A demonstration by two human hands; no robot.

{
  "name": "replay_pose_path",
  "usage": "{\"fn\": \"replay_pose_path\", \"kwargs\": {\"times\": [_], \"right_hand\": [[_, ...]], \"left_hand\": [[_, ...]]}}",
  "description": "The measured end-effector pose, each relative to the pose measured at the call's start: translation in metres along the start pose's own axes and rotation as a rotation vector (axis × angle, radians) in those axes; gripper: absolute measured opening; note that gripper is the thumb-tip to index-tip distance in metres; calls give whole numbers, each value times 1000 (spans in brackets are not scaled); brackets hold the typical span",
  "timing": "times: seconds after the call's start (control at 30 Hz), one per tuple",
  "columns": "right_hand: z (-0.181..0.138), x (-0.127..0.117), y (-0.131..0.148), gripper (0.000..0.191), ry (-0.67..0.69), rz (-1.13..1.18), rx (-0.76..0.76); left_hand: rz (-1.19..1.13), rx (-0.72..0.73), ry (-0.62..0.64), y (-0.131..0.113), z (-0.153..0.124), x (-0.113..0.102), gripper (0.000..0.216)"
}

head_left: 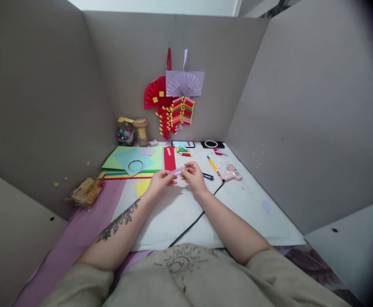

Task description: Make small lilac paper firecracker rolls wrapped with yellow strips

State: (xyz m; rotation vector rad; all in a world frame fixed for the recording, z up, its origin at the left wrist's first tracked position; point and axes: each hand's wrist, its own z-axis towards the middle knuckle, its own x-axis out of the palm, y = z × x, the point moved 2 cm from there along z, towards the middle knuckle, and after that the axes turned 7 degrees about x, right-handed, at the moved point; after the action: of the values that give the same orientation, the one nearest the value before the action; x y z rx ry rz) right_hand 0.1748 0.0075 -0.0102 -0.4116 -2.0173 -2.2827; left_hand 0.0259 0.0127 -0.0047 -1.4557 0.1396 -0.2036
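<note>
My left hand (159, 181) and my right hand (193, 175) meet over the white mat (186, 213) and pinch a small lilac paper strip (177, 171) between their fingertips, one hand at each end. Just behind the hands lies a red paper strip (169, 159). A yellow paper piece (142, 186) lies beside my left wrist.
Green and blue sheets with a tape ring (135, 166) lie at the left. A pink glue gun (231, 173) with its black cable, a yellow craft knife (212, 165) and blue scissors (208, 176) lie at the right. Paper fans and firecracker strings (177, 102) hang on the cardboard back wall.
</note>
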Motion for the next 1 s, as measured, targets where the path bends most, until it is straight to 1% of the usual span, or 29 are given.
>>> {"fn": "replay_pose_path", "kwargs": {"times": [0.17, 0.37, 0.6, 0.83, 0.9, 1.0], "right_hand": [[-1, 1, 1, 32, -17, 11, 56], [3, 0, -3, 31, -23, 54, 102], [1, 0, -3, 27, -42, 31, 91], [4, -1, -9, 25, -7, -25, 73], [4, -2, -10, 29, 15, -63, 36], [2, -2, -5, 33, 81, -190, -115]], "left_hand": [[-55, -18, -31, 4, 1, -1, 28], [-89, 8, -35, 5, 2, 1, 24], [-91, 4, -26, 1, 0, 2, 25], [-117, 23, -12, 3, 0, 2, 27], [-100, 14, -24, 4, 1, 0, 27], [-127, -5, -53, 5, 2, -3, 28]]}}
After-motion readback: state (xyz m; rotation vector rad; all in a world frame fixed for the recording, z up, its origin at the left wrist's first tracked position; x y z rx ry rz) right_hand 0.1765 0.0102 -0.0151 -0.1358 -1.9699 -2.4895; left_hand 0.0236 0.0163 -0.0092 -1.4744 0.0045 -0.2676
